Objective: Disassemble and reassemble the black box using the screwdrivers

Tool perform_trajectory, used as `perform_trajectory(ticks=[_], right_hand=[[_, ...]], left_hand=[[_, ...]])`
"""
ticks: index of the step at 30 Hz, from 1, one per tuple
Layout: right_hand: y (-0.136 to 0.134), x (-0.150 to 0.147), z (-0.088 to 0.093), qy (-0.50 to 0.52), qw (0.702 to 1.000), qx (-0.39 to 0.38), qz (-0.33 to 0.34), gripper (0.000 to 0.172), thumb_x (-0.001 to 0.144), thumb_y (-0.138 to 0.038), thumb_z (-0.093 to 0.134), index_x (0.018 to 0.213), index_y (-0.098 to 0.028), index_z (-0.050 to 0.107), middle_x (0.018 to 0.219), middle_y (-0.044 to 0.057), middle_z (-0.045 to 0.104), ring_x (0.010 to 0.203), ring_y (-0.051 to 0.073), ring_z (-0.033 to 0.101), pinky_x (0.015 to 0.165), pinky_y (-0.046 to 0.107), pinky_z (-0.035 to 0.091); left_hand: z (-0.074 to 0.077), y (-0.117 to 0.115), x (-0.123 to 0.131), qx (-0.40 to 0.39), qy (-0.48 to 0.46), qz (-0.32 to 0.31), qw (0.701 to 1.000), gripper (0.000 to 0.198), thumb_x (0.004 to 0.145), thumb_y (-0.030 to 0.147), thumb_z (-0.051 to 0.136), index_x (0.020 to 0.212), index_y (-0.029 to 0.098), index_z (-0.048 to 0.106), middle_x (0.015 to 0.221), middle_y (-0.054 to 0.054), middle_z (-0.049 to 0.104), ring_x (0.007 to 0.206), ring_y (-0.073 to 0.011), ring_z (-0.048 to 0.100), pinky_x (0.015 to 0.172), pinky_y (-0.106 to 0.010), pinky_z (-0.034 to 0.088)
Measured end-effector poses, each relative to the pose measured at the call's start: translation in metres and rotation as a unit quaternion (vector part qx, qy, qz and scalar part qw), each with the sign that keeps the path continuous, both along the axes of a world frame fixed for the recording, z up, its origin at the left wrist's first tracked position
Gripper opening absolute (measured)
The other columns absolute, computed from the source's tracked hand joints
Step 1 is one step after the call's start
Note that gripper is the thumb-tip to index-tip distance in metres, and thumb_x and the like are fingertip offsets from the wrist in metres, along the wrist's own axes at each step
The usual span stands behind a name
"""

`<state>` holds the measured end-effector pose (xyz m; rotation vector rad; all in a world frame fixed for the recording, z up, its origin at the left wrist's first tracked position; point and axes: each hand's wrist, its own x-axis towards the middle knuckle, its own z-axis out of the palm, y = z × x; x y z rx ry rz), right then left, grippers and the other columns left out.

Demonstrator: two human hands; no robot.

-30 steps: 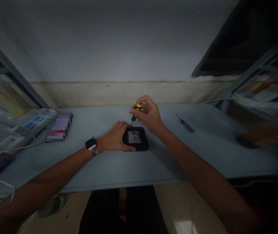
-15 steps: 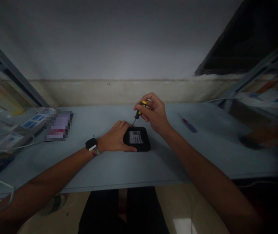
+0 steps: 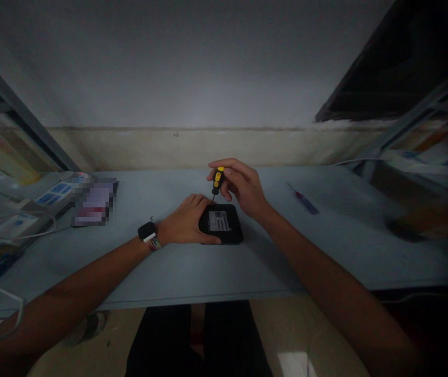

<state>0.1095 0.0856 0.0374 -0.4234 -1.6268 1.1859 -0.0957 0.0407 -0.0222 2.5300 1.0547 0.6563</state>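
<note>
A flat black box point(image 3: 234, 225) with rounded corners and a white printed label point(image 3: 219, 221) lies on the table. My left hand point(image 3: 185, 220) grips its left side, thumb along the near edge and fingers round the far left corner; a watch point(image 3: 147, 231) is on that wrist. Over the box's far edge, my right hand point(image 3: 243, 186) holds a black and yellow screwdriver point(image 3: 218, 179) by the handle. Its shaft points down to the far left corner of the box, close to my left fingertips. Whether the tip sits in a screw is too small to tell.
Right of my hands lies a second screwdriver point(image 3: 304, 200). At the left are a blurred-out phone-like object point(image 3: 94, 202), a white power strip point(image 3: 55, 195) and loose white cables point(image 3: 20, 301). A wall point(image 3: 208, 149) runs behind the table point(image 3: 192, 283); metal frame posts rise at both sides.
The screwdriver has gone from tilted to nearly upright, its handle swinging left. My right hand has shifted slightly left with its fingers repositioned on the handle. My left hand and the box stay put.
</note>
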Motion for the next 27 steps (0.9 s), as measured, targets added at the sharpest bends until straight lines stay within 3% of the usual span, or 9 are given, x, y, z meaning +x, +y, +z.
perform_trajectory(ticks=[6, 9, 11, 13, 16, 18, 21, 25, 27], right_hand=[[-0.009, -0.006, 0.004, 0.001, 1.000, 0.000, -0.029, 0.026, 0.096, -0.041, 0.085, 0.104, -0.021, 0.070, 0.109, 0.003, 0.083, 0.046, 0.002, 0.058, 0.042, 0.019, 0.045], [-0.012, -0.010, 0.005, 0.003, 0.996, -0.017, -0.084, 0.040, 0.088, -0.041, 0.092, 0.092, -0.024, 0.056, 0.096, 0.000, 0.082, 0.043, 0.002, 0.051, 0.035, 0.017, 0.037], [-0.011, -0.011, 0.004, 0.008, 0.994, -0.036, -0.100, 0.046, 0.081, -0.039, 0.097, 0.094, -0.025, 0.055, 0.086, -0.004, 0.078, 0.043, 0.002, 0.048, 0.034, 0.015, 0.032], [-0.009, -0.009, 0.004, 0.008, 0.996, -0.051, -0.078, 0.044, 0.082, -0.040, 0.096, 0.105, -0.026, 0.061, 0.085, -0.005, 0.076, 0.043, 0.002, 0.046, 0.034, 0.016, 0.032], [-0.007, -0.005, 0.006, 0.001, 0.998, -0.062, -0.016, 0.035, 0.096, -0.048, 0.081, 0.119, -0.024, 0.071, 0.096, 0.000, 0.080, 0.043, 0.003, 0.052, 0.037, 0.019, 0.039], [-0.008, -0.004, 0.007, -0.002, 0.998, -0.053, -0.013, 0.031, 0.097, -0.048, 0.079, 0.111, -0.021, 0.075, 0.104, 0.004, 0.082, 0.047, 0.004, 0.058, 0.039, 0.020, 0.042], [-0.010, -0.005, 0.009, -0.003, 0.998, -0.040, -0.055, 0.034, 0.087, -0.043, 0.091, 0.096, -0.021, 0.067, 0.108, 0.004, 0.084, 0.049, 0.004, 0.059, 0.040, 0.020, 0.043], [-0.010, -0.009, 0.007, 0.023, 0.994, -0.073, -0.076, 0.049, 0.075, -0.037, 0.100, 0.090, -0.025, 0.054, 0.087, -0.004, 0.079, 0.044, 0.004, 0.050, 0.036, 0.018, 0.033], [-0.007, -0.008, 0.006, 0.035, 0.994, -0.090, -0.053, 0.044, 0.078, -0.038, 0.096, 0.098, -0.025, 0.060, 0.084, -0.006, 0.076, 0.043, 0.003, 0.044, 0.036, 0.018, 0.029]], left_hand=[[0.002, 0.000, 0.001, 0.000, 0.011, 0.005, 1.000, 0.095, 0.074, 0.087, 0.084, 0.135, 0.018, 0.060, 0.129, -0.016, 0.062, 0.119, -0.0375, 0.058, 0.109, -0.060, 0.050], [0.003, 0.000, 0.001, -0.003, 0.012, 0.003, 1.000, 0.095, 0.074, 0.087, 0.084, 0.136, 0.018, 0.061, 0.129, -0.016, 0.062, 0.120, -0.0375, 0.058, 0.110, -0.060, 0.049], [0.003, 0.000, 0.000, -0.003, 0.011, 0.000, 1.000, 0.096, 0.074, 0.087, 0.084, 0.137, 0.018, 0.060, 0.130, -0.016, 0.062, 0.120, -0.0374, 0.058, 0.110, -0.059, 0.049], [0.002, 0.000, 0.000, 0.001, 0.009, 0.000, 1.000, 0.098, 0.075, 0.087, 0.083, 0.138, 0.017, 0.060, 0.130, -0.016, 0.062, 0.120, -0.0373, 0.058, 0.110, -0.058, 0.049], [0.001, 0.000, 0.000, 0.011, 0.009, -0.001, 1.000, 0.096, 0.075, 0.089, 0.081, 0.137, 0.019, 0.060, 0.127, -0.015, 0.063, 0.117, -0.0367, 0.058, 0.108, -0.058, 0.050], [0.000, 0.000, 0.000, 0.013, 0.010, -0.002, 1.000, 0.095, 0.076, 0.090, 0.080, 0.135, 0.019, 0.060, 0.126, -0.014, 0.063, 0.116, -0.0365, 0.058, 0.108, -0.059, 0.050], [0.000, 0.000, 0.000, 0.010, 0.010, 0.001, 1.000, 0.096, 0.076, 0.091, 0.079, 0.136, 0.018, 0.060, 0.128, -0.015, 0.063, 0.118, -0.0369, 0.058, 0.109, -0.059, 0.049], [0.001, 0.000, 0.000, 0.002, 0.006, 0.000, 1.000, 0.098, 0.075, 0.090, 0.081, 0.139, 0.019, 0.059, 0.132, -0.016, 0.062, 0.123, -0.0378, 0.058, 0.113, -0.060, 0.048], [0.002, -0.001, 0.000, -0.003, 0.005, -0.001, 1.000, 0.099, 0.075, 0.088, 0.082, 0.140, 0.018, 0.059, 0.134, -0.017, 0.062, 0.125, -0.0381, 0.058, 0.116, -0.060, 0.048]])
